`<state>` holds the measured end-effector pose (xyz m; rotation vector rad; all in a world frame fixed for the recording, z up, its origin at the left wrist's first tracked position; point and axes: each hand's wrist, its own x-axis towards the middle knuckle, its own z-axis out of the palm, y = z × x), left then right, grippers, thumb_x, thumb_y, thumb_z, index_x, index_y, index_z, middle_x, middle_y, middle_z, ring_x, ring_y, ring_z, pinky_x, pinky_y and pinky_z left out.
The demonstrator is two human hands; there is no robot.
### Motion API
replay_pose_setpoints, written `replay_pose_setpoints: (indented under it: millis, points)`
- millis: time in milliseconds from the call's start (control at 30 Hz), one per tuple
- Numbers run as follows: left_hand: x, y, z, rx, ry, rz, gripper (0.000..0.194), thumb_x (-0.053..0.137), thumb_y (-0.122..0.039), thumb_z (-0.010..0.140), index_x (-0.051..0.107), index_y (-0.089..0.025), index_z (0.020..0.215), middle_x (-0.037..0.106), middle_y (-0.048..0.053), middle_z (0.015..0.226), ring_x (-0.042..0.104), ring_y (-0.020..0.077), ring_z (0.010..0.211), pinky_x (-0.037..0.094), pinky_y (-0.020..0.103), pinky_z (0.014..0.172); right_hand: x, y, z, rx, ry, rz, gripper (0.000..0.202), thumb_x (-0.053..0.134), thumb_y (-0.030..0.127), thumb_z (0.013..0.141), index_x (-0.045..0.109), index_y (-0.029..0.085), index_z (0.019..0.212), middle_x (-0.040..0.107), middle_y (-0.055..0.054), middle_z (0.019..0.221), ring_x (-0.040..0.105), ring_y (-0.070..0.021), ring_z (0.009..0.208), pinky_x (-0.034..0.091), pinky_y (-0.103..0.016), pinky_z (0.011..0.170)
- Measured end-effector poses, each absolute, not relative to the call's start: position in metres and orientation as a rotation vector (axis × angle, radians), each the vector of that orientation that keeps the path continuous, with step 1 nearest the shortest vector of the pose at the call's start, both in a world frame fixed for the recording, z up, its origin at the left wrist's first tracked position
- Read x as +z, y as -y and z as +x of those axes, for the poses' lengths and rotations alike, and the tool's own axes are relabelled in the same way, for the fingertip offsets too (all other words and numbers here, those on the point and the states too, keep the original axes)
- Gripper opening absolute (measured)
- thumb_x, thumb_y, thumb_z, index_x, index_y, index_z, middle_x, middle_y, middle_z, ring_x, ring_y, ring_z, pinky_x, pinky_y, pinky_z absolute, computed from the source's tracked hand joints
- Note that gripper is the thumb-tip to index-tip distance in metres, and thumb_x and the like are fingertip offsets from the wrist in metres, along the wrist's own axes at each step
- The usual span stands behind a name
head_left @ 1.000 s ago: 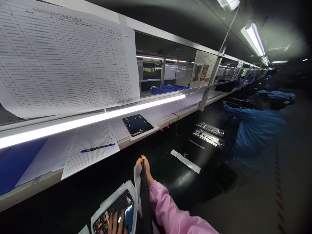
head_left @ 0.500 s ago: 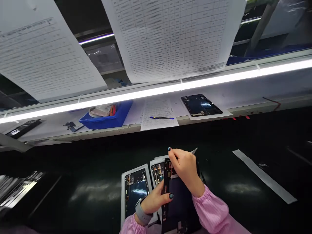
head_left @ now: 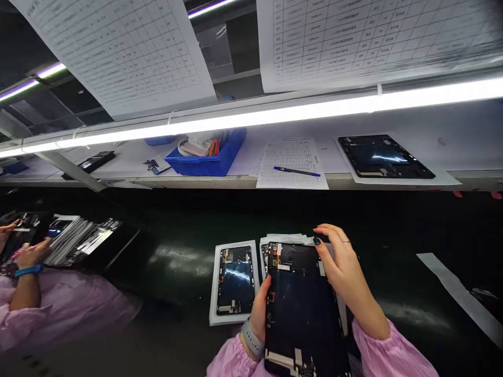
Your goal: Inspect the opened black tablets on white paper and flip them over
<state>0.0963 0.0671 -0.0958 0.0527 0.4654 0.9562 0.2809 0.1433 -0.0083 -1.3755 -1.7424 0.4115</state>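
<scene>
A black tablet housing (head_left: 304, 314) with small circuit parts is tilted up in front of me. My left hand (head_left: 259, 309), with a grey watch band on the wrist, grips its left edge. Over its upper right corner is my right hand (head_left: 340, 262), thumb and fingers apart, with nothing visible between them. Behind the housing, white sheets (head_left: 286, 239) and part of another unit show. To the left lies a second tablet unit (head_left: 236, 280) on a white padded sheet.
On the shelf are a blue bin (head_left: 204, 163), a pen (head_left: 296, 171) on a printed form, and another tablet unit (head_left: 385, 157). A co-worker's hand (head_left: 33, 254) is at far left. A white strip (head_left: 463, 296) lies right.
The view has swung left, bringing a co-worker's arms into sight. The housing now shows more of its face. My right hand has opened at its upper corner.
</scene>
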Motion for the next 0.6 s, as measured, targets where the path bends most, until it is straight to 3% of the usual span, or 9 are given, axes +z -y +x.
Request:
replay_pose_setpoints:
  millis: [67, 133, 200, 367, 500, 600]
  points:
    - [-0.096, -0.066, 0.091, 0.997, -0.459, 0.004, 0.054, 0.058, -0.056, 0.092, 0.075, -0.011, 0.117, 0.076, 0.015, 0.114, 0.065, 0.0342, 0.12, 0.043, 0.047, 0.112, -0.025, -0.126, 0.296, 0.551, 1.639, -1.504, 0.032, 0.04, 0.049, 0.104, 0.061, 0.026, 0.109, 0.065, -0.007, 0.107, 0.064, -0.0267, 0.094, 0.05, -0.036, 0.073]
    - [-0.093, -0.067, 0.086, 1.027, -0.437, -0.018, 0.058, 0.057, -0.06, 0.091, 0.074, -0.011, 0.118, 0.076, 0.016, 0.114, 0.066, 0.0349, 0.118, 0.044, 0.048, 0.11, -0.048, -0.108, 0.306, 0.796, 1.562, -1.646, 0.034, 0.043, 0.055, 0.102, 0.061, 0.027, 0.109, 0.067, -0.004, 0.088, 0.065, -0.0246, 0.077, 0.049, -0.033, 0.061]
    - [-0.087, -0.07, 0.08, 1.038, -0.415, -0.015, 0.064, 0.056, -0.065, 0.089, 0.074, -0.01, 0.116, 0.076, 0.017, 0.112, 0.067, 0.0358, 0.116, 0.045, 0.049, 0.108, -0.07, -0.089, 0.307, 1.045, 1.565, -1.606, 0.038, 0.048, 0.058, 0.099, 0.063, 0.025, 0.11, 0.07, -0.004, 0.088, 0.067, -0.0258, 0.081, 0.053, -0.034, 0.068]
    - [-0.071, -0.082, 0.059, 1.054, -0.409, 0.046, 0.067, 0.053, -0.07, 0.088, 0.075, -0.011, 0.111, 0.077, 0.016, 0.104, 0.068, 0.0349, 0.112, 0.047, 0.049, 0.106, -0.092, -0.06, 0.29, 1.59, 1.248, -1.379, 0.05, 0.07, 0.061, 0.086, 0.071, 0.026, 0.121, 0.075, -0.009, 0.118, 0.067, -0.0336, 0.114, 0.053, -0.045, 0.101]
    - [-0.062, -0.088, 0.037, 1.075, -0.411, 0.135, 0.064, 0.054, -0.067, 0.089, 0.073, -0.012, 0.115, 0.076, 0.015, 0.11, 0.065, 0.0355, 0.12, 0.042, 0.049, 0.11, -0.077, -0.061, 0.285, 1.756, 0.912, -1.221, 0.043, 0.074, 0.056, 0.085, 0.074, 0.034, 0.122, 0.077, -0.006, 0.118, 0.068, -0.033, 0.115, 0.056, -0.045, 0.098]
    - [-0.063, -0.086, 0.025, 1.133, -0.408, 0.149, 0.05, 0.061, -0.052, 0.089, 0.074, -0.011, 0.115, 0.077, 0.015, 0.108, 0.064, 0.0377, 0.12, 0.039, 0.053, 0.113, -0.066, -0.066, 0.285, 1.765, 0.881, -1.146, 0.038, 0.074, 0.049, 0.088, 0.074, 0.037, 0.124, 0.078, -0.005, 0.117, 0.071, -0.0313, 0.11, 0.06, -0.041, 0.093]
